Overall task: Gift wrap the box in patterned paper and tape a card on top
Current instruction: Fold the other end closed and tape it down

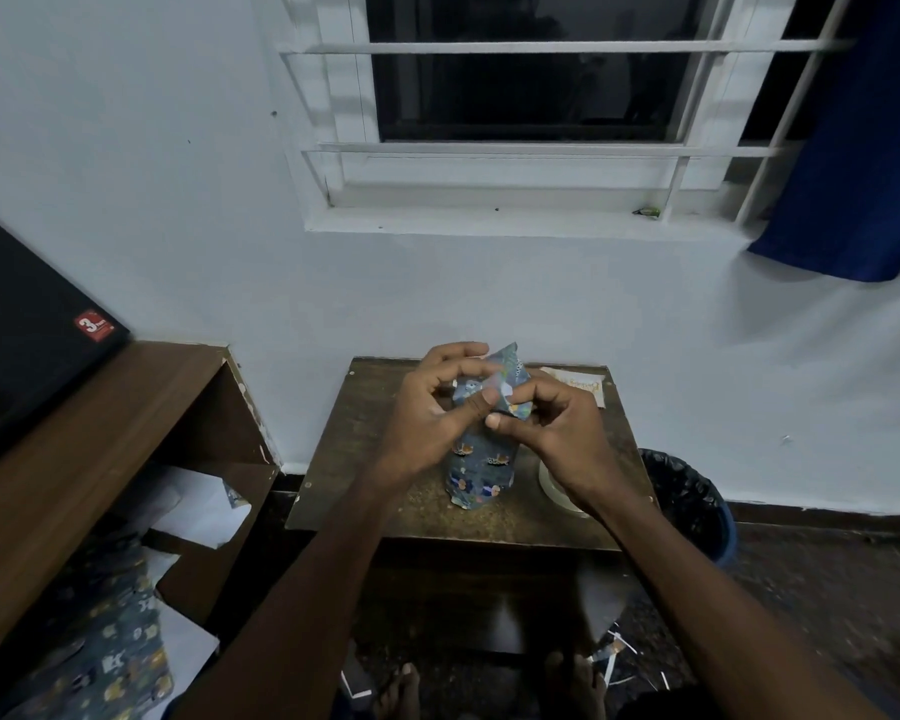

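Note:
A box wrapped in blue patterned paper [481, 467] stands on end on a small brown table [417, 504]. Its top end is open, with a loose paper flap [513, 368] sticking up. My left hand [432, 407] grips the upper part of the box, its thumb pressing the paper at the top. My right hand [546, 423] pinches a fold of the paper at the top right corner. A pale card [583, 384] lies flat at the table's far right corner. A roll of clear tape [554, 488] lies on the table, partly hidden under my right wrist.
A dark bin [689, 504] with a black liner stands right of the table. A brown shelf unit [126, 407] on the left holds white paper and a sheet of patterned paper [110, 652]. White wall and barred window lie behind. My bare feet [401, 691] show below.

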Demonstrator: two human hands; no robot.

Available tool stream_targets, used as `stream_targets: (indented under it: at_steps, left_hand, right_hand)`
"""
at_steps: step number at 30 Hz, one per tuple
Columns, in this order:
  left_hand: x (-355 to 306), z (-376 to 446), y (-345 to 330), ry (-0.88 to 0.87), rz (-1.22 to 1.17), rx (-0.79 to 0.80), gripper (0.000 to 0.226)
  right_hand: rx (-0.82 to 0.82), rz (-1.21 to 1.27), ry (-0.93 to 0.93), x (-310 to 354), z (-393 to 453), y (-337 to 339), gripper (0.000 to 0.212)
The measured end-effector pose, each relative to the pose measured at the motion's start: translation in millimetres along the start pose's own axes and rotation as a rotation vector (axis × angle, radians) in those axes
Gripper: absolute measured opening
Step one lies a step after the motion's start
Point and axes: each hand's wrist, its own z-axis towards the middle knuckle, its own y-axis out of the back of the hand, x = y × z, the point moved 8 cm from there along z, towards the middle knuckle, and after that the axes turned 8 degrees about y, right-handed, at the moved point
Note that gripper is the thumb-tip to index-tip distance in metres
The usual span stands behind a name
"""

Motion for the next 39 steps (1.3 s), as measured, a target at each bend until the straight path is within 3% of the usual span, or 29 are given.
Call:
stream_targets:
  at_steps: [5,10,14,18,21,24,27,32,39]
  left_hand:
    - [-9,-2,4,-0.054,0.059,-0.099,0.009]
    - [-11,-4,2,-0.053,0.068,-0.201,0.014]
    - [-6,0,6,0.008,-0.048,-0.145,0.011]
    - [9,2,11,0.234,-0.346,-0.071,0.015]
    - [19,2,11,0.345,-0.445,0.091,0.042]
    - [15,3,15,0.340,-0.334,0.159,0.048]
    - [4,4,18,0.273,-0.162,0.089,0.034]
    - [-3,2,25,0.205,-0.074,-0.065,0.021]
    - [-28,13,28,0.089,0.182,-0.036,0.010]
  right_hand:
    - [0.034,-0.020,0.026,-4,1,-4,0.016]
    - [0.025,-0.069,0.050,-4,2,-5,0.019]
    - [0.044,-0.082,0.081,-2,-1,-7,0.013]
    - [0.094,-0.125,0.104,-1,-2,-16,0.017]
    - [0.101,-0.100,0.114,0,-2,-18,0.022]
    - [0.132,-0.114,0.126,1,-3,-21,0.025]
    - [0.186,-0.140,0.153,2,-3,-27,0.027]
    - [0.201,-0.186,0.172,3,-2,-29,0.029]
    - [0.202,-0.215,0.154,6,-2,-33,0.026]
